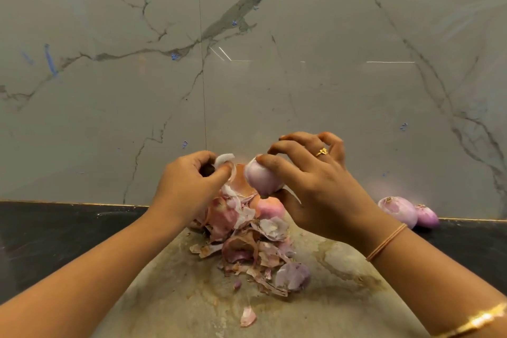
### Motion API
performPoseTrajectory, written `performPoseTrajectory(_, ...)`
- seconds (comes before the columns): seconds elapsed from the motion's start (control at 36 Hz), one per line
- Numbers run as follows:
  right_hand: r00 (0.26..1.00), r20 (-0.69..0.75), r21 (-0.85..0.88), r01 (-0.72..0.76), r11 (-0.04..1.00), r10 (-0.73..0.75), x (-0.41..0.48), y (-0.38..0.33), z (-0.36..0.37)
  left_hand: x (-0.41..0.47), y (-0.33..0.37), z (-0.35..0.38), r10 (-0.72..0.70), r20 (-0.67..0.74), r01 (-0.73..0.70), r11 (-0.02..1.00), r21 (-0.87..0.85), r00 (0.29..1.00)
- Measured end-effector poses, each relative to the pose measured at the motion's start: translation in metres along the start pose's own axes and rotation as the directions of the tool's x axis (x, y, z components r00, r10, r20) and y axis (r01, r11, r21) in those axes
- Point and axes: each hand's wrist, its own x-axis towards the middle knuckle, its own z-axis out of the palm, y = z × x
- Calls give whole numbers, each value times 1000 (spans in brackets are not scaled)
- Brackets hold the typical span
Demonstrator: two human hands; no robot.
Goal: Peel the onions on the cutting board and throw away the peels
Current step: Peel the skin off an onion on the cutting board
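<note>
While curled round a peeled onion (262,177), right fingers (282,167); left fingers (201,158) tight on a white peel (225,158).

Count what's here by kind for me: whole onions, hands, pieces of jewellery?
Whole onions showing: 4 - held onion in the right hand, pink onion behind the peel pile, two counter onions
Hands: 2 - right, and left hand pinching a peel strip
Jewellery: 3 - ring, thread band, bangle
Total: 9
</note>
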Motion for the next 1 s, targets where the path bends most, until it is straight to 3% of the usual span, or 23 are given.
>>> performPoseTrajectory(0.11, 999, -48, -35, 9, 999, -11, 0, 1, -1, -5, 8, 0, 1, 121, 13, 993, -118, 993)
performPoseTrajectory(0.25, 996, -66, -77, 52, 996, -57, -1, -1, 0, -13, 17, 1, 128, 244, -60, 962, -267, 961)
performPoseTrajectory(0.39, 994, -46, -107, 96, 990, -101, -1, -3, 1, -12, 12, 2, 218, 249, -179, 969, -173, 944)
performPoseTrajectory(0.58, 989, -122, -80, 71, 994, -80, 0, -4, -1, -9, 9, 0, 303, 90, -297, 951, -83, 949)
performPoseTrajectory(0.78, 988, -153, 11, -12, 1000, 13, 2, -2, -3, -10, 5, 5, 279, 133, -283, 959, 9, 951)
performPoseTrajectory(0.83, 988, -123, 97, -79, 992, 91, 2, -2, -4, -9, 3, 6, 283, 143, -293, 954, 58, 948)
performPoseTrajectory(1.0, 945, 158, 373, -325, 869, 286, -4, 1, -1, -9, 5, 3, 287, 209, -307, 949, 70, 935)
